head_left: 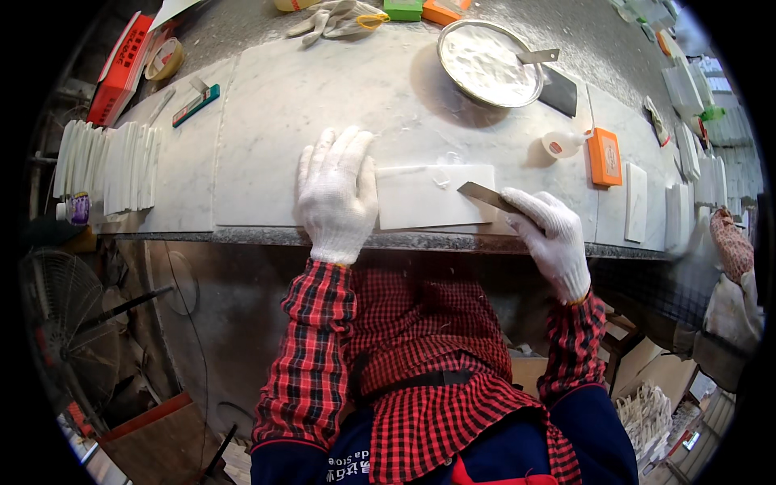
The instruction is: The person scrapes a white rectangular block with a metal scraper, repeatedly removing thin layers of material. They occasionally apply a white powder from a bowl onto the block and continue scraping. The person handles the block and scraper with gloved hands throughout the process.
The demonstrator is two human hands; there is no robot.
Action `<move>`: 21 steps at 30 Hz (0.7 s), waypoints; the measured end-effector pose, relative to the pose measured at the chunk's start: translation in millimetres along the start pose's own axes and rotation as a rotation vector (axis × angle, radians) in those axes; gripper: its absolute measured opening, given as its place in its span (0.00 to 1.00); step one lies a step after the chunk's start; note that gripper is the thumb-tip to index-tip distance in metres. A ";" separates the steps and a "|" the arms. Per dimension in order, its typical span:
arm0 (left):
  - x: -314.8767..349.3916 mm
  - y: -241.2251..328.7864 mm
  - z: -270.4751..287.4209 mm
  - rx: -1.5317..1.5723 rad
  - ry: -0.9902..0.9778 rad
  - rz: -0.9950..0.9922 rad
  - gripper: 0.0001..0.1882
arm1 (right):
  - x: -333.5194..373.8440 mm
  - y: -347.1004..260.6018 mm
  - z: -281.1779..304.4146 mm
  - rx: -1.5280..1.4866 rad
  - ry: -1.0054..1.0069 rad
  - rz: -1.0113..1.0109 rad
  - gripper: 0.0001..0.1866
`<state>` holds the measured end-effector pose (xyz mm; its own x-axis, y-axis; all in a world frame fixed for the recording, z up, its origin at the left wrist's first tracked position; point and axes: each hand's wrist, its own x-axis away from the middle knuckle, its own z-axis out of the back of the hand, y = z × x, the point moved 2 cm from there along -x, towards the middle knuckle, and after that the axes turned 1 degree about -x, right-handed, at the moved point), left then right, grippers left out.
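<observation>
Our left hand [335,194] lies flat, fingers spread, pinning the white marble tile [432,196]. Our right hand [550,234] pinches the scraper blade [483,195], its tip on the tile's right end; best kept shallow.

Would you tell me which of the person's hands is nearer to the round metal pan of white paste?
Right. The right hand, holding a scraper blade, lies just below the metal pan; the left hand rests flat on the white tile, farther left.
</observation>
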<state>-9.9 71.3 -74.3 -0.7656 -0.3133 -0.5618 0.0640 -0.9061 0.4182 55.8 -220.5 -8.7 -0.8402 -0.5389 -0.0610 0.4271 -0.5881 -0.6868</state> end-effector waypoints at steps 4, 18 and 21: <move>0.2 -0.2 -1.2 0.009 -0.004 0.008 0.17 | -23.4 24.5 5.3 -0.048 -0.119 0.082 0.18; -1.0 2.6 0.6 -0.009 0.017 -0.001 0.15 | -55.7 6.9 -1.1 -0.074 -0.292 0.175 0.17; 1.1 -0.3 -1.2 -0.014 0.027 -0.007 0.15 | -46.5 10.9 12.0 -0.055 -0.273 0.151 0.18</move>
<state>-9.9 70.9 -75.9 -0.7487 -0.3146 -0.5835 0.0678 -0.9119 0.4047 103.5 -209.1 -4.7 -0.6449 -0.7638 0.0262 0.5151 -0.4597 -0.7235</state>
